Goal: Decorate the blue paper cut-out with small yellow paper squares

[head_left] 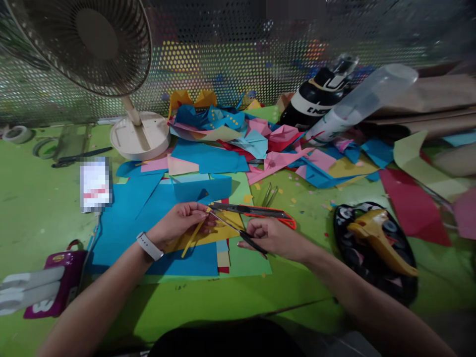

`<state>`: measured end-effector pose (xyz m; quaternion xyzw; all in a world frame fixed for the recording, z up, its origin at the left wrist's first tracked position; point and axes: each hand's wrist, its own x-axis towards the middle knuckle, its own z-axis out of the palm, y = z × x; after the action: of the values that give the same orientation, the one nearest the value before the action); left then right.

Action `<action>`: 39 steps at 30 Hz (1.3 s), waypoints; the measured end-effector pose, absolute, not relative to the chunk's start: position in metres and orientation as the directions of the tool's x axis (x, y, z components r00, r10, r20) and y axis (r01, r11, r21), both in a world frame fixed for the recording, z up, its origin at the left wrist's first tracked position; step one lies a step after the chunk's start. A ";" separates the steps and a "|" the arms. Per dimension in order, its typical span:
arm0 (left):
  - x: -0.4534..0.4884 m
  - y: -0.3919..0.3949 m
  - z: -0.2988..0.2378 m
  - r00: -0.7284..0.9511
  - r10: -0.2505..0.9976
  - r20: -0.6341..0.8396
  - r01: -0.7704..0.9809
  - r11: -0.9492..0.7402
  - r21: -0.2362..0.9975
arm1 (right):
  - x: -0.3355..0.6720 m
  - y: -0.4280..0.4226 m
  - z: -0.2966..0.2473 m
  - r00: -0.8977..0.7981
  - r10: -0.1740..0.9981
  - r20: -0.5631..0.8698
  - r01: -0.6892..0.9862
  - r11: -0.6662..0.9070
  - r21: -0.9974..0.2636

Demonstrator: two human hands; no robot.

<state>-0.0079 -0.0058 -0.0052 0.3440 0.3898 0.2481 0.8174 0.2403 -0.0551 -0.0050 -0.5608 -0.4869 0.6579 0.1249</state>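
Letters beginning "EN" mark the bottle (307,102) at far right; a blurred figure marks the box (73,271) near left.

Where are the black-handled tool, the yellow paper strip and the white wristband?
Black-handled tool (247,236): head view, on its handle.
Yellow paper strip (192,240): head view, midway along it.
White wristband (149,246): head view, middle of its band.

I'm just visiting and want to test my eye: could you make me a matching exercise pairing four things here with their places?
1. Scissors
2. Fan
3. Yellow strip
4. Wristband

A. Around the left wrist
B. Held in the left hand
C. Held in the right hand
D. Standing at the back left

Pairs: 1-C, 2-D, 3-B, 4-A
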 end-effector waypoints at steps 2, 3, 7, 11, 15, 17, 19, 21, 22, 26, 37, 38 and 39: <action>-0.008 -0.006 -0.005 0.562 0.677 -0.476 -0.136 0.643 0.754 | 0.240 -0.055 -0.007 -0.338 0.715 -0.612 0.380 -0.491 -0.784; -0.007 -0.006 -0.005 0.557 0.676 -0.482 -0.134 0.646 0.752 | 0.241 -0.055 -0.007 -0.338 0.715 -0.612 0.380 -0.491 -0.784; -0.007 -0.005 -0.005 0.541 0.673 -0.504 -0.127 0.658 0.742 | 0.241 -0.056 -0.009 -0.340 0.716 -0.609 0.374 -0.491 -0.786; -0.006 -0.005 -0.005 0.516 0.677 -0.526 -0.120 0.664 0.738 | 0.241 -0.055 -0.008 -0.341 0.711 -0.616 0.376 -0.497 -0.782; -0.005 -0.004 -0.003 0.499 0.668 -0.552 -0.084 0.672 0.736 | 0.240 -0.055 -0.005 -0.327 0.702 -0.632 0.381 -0.514 -0.768; -0.005 -0.004 -0.001 0.490 0.671 -0.557 -0.070 0.667 0.742 | 0.240 -0.055 -0.004 -0.328 0.699 -0.635 0.382 -0.516 -0.766; -0.004 -0.004 0.001 0.481 0.673 -0.562 -0.057 0.664 0.746 | 0.239 -0.055 -0.003 -0.325 0.695 -0.641 0.388 -0.520 -0.761; -0.004 -0.004 0.002 0.473 0.672 -0.570 -0.042 0.663 0.747 | 0.238 -0.054 -0.003 -0.312 0.696 -0.647 0.401 -0.521 -0.754; -0.004 -0.005 0.002 0.471 0.670 -0.574 -0.033 0.664 0.747 | 0.238 -0.054 -0.002 -0.306 0.697 -0.649 0.408 -0.520 -0.750; -0.004 -0.005 0.002 0.471 0.677 -0.566 -0.019 0.649 0.760 | 0.236 -0.054 -0.002 -0.294 0.701 -0.649 0.415 -0.518 -0.748; -0.005 -0.004 0.002 0.498 0.692 -0.522 -0.058 0.628 0.776 | 0.236 -0.052 -0.002 -0.276 0.718 -0.639 0.351 -0.543 -0.763; -0.005 -0.004 0.002 0.500 0.695 -0.517 -0.058 0.623 0.780 | 0.236 -0.052 -0.002 -0.277 0.721 -0.636 0.350 -0.541 -0.765; -0.005 -0.004 0.002 0.502 0.699 -0.510 -0.061 0.617 0.785 | 0.237 -0.052 -0.003 -0.278 0.725 -0.631 0.349 -0.536 -0.769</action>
<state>-0.0051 -0.0040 0.0017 0.3651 0.4367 0.2417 0.7858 0.2367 -0.0524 -0.0027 -0.5833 -0.4600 0.6538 0.1437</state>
